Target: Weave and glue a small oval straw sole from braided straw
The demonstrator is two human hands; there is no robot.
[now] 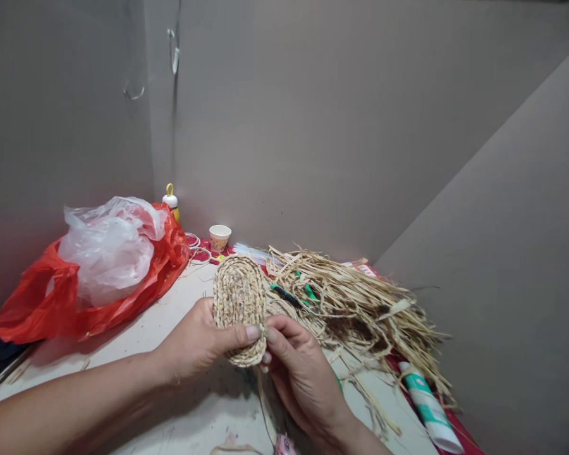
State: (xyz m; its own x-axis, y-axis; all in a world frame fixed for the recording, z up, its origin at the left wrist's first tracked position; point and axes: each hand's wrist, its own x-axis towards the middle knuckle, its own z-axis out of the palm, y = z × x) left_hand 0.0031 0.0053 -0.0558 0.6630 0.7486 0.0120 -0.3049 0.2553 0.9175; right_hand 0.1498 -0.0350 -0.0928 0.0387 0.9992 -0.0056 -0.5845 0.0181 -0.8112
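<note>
An oval woven straw sole, made of braid coiled in rings, is held up above the table. My left hand grips it from the left, thumb flat across its lower face, the other fingers hidden behind. At its lower right edge, the thumb and forefinger of my right hand pinch together on the rim; whether a strand is between them is too small to tell. A loose straw strand hangs below the piece toward the table.
A heap of dry straw lies right, with green-and-black scissors on it. A red plastic bag holding clear plastic stands left. Behind are a paper cup and a yellow-and-white bottle. A green-and-white roll lies right.
</note>
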